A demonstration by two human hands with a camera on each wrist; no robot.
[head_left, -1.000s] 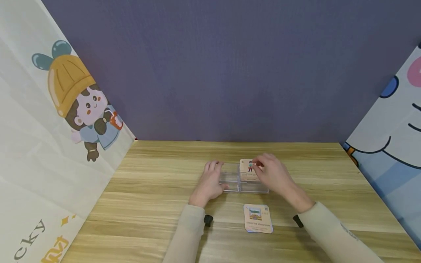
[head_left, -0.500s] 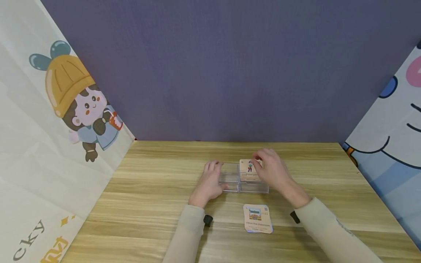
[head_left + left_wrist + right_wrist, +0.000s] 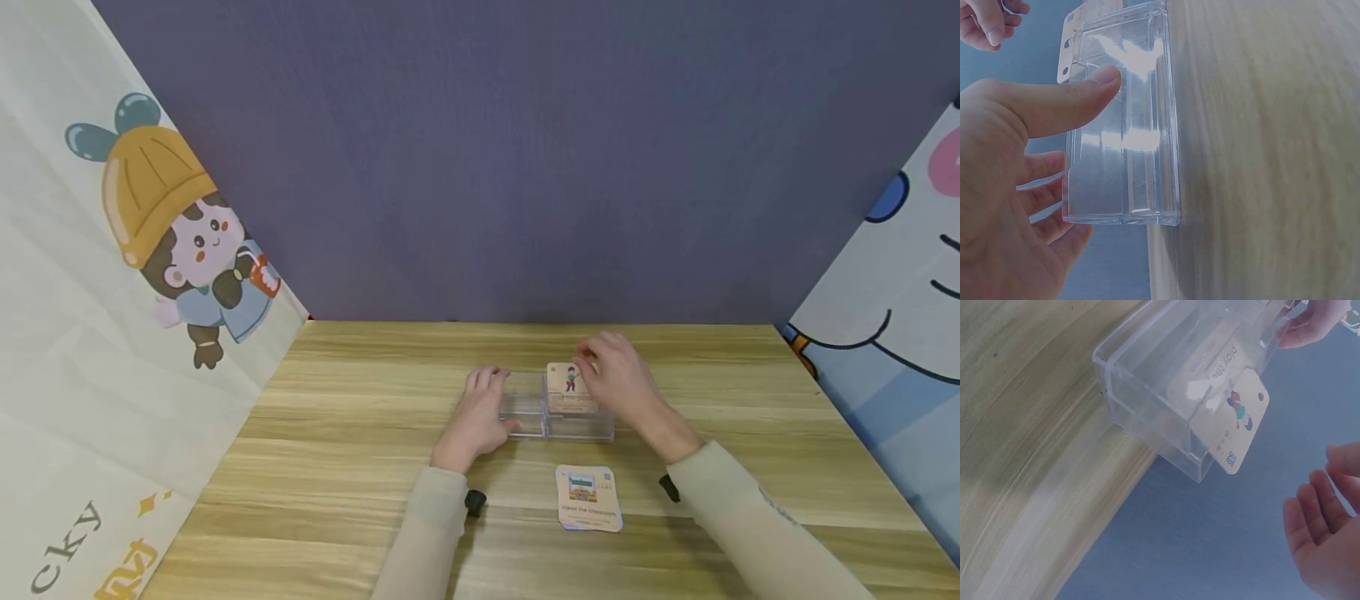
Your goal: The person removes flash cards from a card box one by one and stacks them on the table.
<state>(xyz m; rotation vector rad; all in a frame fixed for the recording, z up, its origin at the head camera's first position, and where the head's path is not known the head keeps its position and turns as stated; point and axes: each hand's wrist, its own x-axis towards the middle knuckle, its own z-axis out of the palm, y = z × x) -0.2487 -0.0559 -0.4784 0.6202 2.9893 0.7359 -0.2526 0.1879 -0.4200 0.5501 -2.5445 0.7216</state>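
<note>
Card (image 3: 562, 385) in clear holder (image 3: 1100, 187), left fingers (image 3: 1044, 165) gripping holder's end, right fingers (image 3: 1296, 525) empty, relaxed, near card.

My wood-grained table (image 3: 337, 467)
On it before me stands a clear plastic holder (image 3: 579, 427); nearer me lies a card stack (image 3: 588, 500), topped by "clean the classroom".

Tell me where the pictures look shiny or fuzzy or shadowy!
Left wrist view: bright white glare on the clear box; right wrist view: pale and hazy, with softer shine on the box around the card; head view: soft shadows on the table by the sleeves, and the tiniest print on the card pile too small to read.
</note>
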